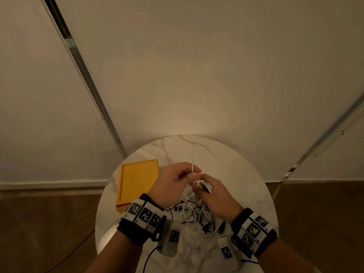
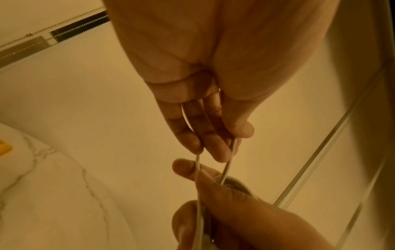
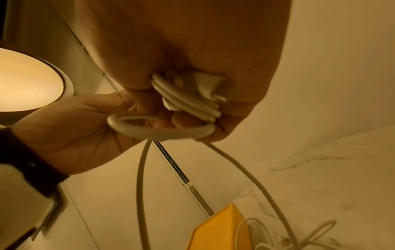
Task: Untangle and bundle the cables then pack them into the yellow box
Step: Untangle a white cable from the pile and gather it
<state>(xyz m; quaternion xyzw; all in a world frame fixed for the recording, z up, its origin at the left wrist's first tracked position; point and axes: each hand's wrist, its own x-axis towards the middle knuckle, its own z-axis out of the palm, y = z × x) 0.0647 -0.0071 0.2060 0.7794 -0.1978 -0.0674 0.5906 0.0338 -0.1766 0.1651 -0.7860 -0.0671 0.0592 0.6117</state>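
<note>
Over the round marble table (image 1: 236, 164) my right hand (image 1: 203, 189) grips a small coil of white cable (image 1: 206, 186); in the right wrist view the coil (image 3: 188, 103) shows with its plug (image 3: 211, 86) tucked against the palm. My left hand (image 1: 194, 173) pinches the same cable's free length, whose end (image 1: 192, 164) sticks up past the fingers. A loop of it (image 3: 160, 130) runs between both hands, and two strands (image 2: 197, 179) pass from my left fingers (image 2: 213, 150) toward the right thumb. The yellow box (image 1: 137, 182) lies open on the table's left side.
A tangle of white and black cables (image 1: 192, 211) lies on the table below my hands, near the front edge. A lit lamp shade (image 3: 27, 84) shows at the left of the right wrist view. A white wall with metal rails (image 1: 82, 75) stands behind the table.
</note>
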